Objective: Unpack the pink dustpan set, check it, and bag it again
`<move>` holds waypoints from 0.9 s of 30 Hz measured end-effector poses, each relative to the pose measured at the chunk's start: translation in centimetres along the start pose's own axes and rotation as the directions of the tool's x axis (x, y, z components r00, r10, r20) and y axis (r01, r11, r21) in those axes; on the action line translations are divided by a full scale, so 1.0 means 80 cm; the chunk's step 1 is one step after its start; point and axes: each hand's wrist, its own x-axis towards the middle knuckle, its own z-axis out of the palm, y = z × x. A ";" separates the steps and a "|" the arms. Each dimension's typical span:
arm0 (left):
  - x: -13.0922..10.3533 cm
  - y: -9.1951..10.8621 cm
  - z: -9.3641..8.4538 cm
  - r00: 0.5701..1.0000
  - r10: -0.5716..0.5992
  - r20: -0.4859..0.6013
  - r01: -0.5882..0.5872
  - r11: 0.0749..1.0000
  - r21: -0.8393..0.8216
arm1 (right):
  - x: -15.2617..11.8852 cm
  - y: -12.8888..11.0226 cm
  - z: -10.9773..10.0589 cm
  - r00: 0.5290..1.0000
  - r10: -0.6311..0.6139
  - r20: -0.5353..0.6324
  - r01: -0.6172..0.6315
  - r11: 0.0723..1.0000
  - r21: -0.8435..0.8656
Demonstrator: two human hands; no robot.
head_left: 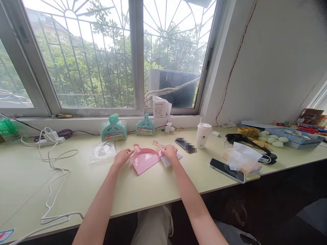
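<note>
pink dustpan [144, 159] lies flat, handle pointing away (toward the window), left hand [122, 157] loose on its edge, right hand [169, 152] gripping small brush [167, 159]

Between our left hand [122, 157] and our right hand [170, 152] lies the dustpan [144, 159], flat on the table [76, 183]; left fingers touch its near-left edge. Under the right hand: the small brush [168, 159], touching the dustpan's right side. Left of the left hand, just beside it, an empty plastic bag [103, 150]. Behind both hands, against the sill, two packs of dustpan sets [114, 128], [145, 126]. Right of the right hand stands a paper cup [203, 135], then a phone [227, 170] nearer us. Far left of the left hand, a power strip [50, 138] with cables trailing toward us
</note>
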 end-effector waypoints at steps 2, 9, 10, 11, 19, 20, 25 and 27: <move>-0.002 0.000 -0.001 1.000 0.008 -0.007 -0.008 1.000 -0.007 | 0.001 -0.001 0.002 1.000 -0.008 -0.016 0.008 1.000 -0.003; -0.005 0.005 0.007 0.997 0.039 -0.064 -0.040 0.999 -0.016 | 0.009 0.006 0.008 0.999 0.023 -0.035 -0.021 0.999 0.047; -0.005 0.004 0.007 0.997 0.039 -0.074 -0.040 0.999 -0.018 | 0.010 0.007 0.008 0.999 0.024 -0.032 -0.022 0.999 0.046; -0.005 0.004 0.007 0.996 0.037 -0.081 -0.039 0.999 -0.022 | 0.011 0.008 0.008 0.999 0.022 -0.032 -0.021 0.999 0.040; -0.009 0.008 0.008 0.983 0.092 -0.159 -0.076 0.991 0.106 | 0.014 0.007 0.013 1.000 0.002 -0.005 -0.002 0.999 0.041; -0.010 0.010 0.008 0.979 0.112 -0.171 -0.087 0.985 0.150 | 0.013 0.006 0.013 1.000 -0.007 -0.026 0.008 0.999 0.048; -0.012 0.020 0.017 0.972 0.191 -0.138 -0.153 0.957 0.245 | 0.003 -0.012 0.013 0.981 -0.105 -0.166 0.125 0.986 0.112; -0.013 0.025 0.024 0.968 0.211 -0.132 -0.181 0.961 0.210 | -0.004 -0.024 0.013 0.975 -0.156 -0.158 0.179 0.973 0.146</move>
